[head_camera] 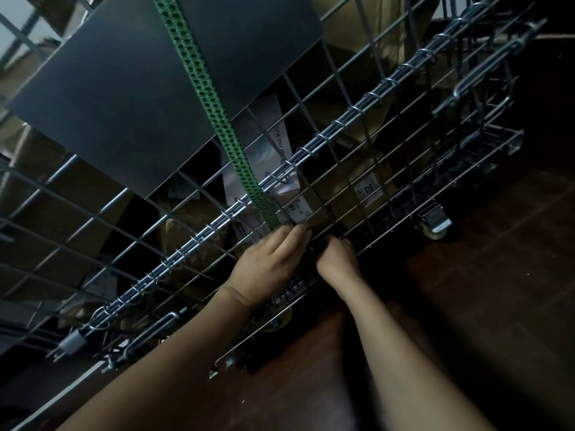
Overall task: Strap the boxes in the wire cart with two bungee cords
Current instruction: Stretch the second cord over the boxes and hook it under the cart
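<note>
A flat green bungee cord point(207, 98) with black dots runs taut from the top of the frame down over a dark grey panel point(133, 88) and the wire cart's mesh side point(357, 144). Its lower end disappears under the fingers of my left hand point(270, 259), which is pressed against the mesh near the cart's bottom edge. My right hand point(337, 258) is closed just beside it on the lower wires; the cord's hook is hidden between the hands. Brown cardboard boxes point(348, 181) with white labels show through the mesh.
A caster wheel point(435, 227) sits under the cart's lower right corner. A latch and clip point(73, 340) hang at the lower left of the mesh. Dark reddish-brown floor point(466, 290) lies to the right and below.
</note>
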